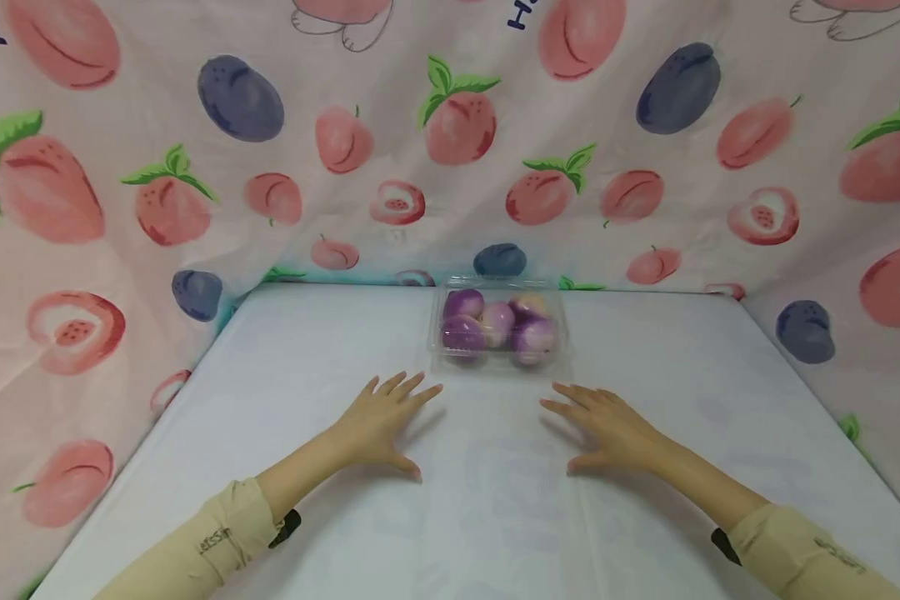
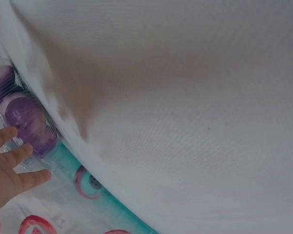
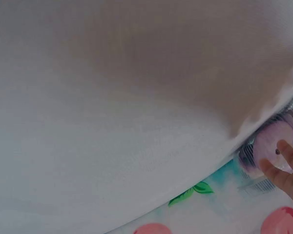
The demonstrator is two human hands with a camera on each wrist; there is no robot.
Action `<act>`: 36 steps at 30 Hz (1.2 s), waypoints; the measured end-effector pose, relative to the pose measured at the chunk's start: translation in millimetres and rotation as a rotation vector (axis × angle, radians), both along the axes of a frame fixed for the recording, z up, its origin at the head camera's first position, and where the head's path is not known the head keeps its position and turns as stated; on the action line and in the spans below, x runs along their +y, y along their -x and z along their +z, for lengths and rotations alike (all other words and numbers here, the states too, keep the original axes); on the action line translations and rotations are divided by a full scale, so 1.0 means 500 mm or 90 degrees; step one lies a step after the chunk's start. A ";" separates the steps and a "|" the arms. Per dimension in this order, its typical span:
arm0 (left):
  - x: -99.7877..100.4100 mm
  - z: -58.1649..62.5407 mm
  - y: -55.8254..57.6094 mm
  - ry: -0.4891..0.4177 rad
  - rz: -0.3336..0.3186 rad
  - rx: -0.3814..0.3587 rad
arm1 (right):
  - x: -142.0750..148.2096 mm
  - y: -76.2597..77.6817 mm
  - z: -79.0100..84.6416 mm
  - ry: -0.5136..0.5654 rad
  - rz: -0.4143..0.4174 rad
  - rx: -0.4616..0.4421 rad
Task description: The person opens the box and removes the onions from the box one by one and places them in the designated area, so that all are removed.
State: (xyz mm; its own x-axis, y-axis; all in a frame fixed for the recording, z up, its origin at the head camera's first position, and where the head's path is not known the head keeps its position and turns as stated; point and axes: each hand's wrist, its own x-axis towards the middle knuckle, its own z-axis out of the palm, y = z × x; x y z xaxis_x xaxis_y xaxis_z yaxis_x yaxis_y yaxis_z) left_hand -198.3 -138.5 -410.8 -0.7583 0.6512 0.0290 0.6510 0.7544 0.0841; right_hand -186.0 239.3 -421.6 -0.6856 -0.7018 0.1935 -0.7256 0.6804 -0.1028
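- Both the left hand and the right hand have their fingers spread wide, and they are well apart from each other over the white table.
- From where I stand, a clear plastic box is near the far edge of this table, beyond the fingertips and between the two hands.
- Inside it I can see five round vegetables, purple with pale parts.
- Behind the table is hanging a pink cloth, printed with fruits.
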 end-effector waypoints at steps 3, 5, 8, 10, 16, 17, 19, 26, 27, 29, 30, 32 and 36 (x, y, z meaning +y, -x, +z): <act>-0.001 0.001 -0.001 -0.008 0.007 0.006 | -0.004 0.003 0.005 0.033 0.023 0.027; -0.001 0.002 -0.001 -0.015 0.006 0.008 | -0.008 0.003 0.009 0.053 0.035 0.036; 0.000 0.000 0.000 -0.027 0.006 0.004 | -0.013 0.005 0.013 0.063 0.045 0.039; 0.000 -0.002 0.001 -0.034 0.007 0.003 | -0.017 0.009 0.013 0.068 0.049 0.030; -0.001 -0.006 0.005 -0.059 0.023 0.007 | -0.028 0.013 0.011 0.036 0.038 0.012; 0.000 -0.006 0.006 -0.068 0.027 0.005 | -0.029 0.014 0.012 0.032 0.036 0.020; 0.002 -0.003 0.009 -0.087 0.037 -0.001 | -0.031 0.017 0.012 0.034 0.036 0.045; 0.003 0.004 0.000 -0.133 0.083 -0.012 | -0.047 0.028 0.018 0.052 0.042 0.064; 0.003 0.004 -0.003 -0.137 0.085 -0.012 | -0.049 0.028 0.019 0.049 0.042 0.060; 0.002 0.005 -0.007 -0.147 0.088 -0.005 | -0.053 0.030 0.022 0.049 0.039 0.059; 0.002 0.004 -0.008 -0.154 0.093 -0.004 | -0.056 0.031 0.024 0.054 0.038 0.061; 0.002 0.005 -0.007 -0.175 0.108 -0.007 | -0.064 0.035 0.029 0.067 0.039 0.073; 0.000 0.005 -0.005 -0.224 0.142 -0.038 | -0.085 0.046 0.039 0.095 0.057 0.107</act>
State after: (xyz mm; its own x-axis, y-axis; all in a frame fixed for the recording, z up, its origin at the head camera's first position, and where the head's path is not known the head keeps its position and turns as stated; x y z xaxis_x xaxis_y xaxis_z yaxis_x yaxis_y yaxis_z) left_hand -196.1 -138.6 -408.3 -0.8864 0.4300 0.1713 0.4616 0.7946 0.3943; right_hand -209.0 196.9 -402.2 -0.5714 -0.7136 0.4054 -0.7976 0.5991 -0.0696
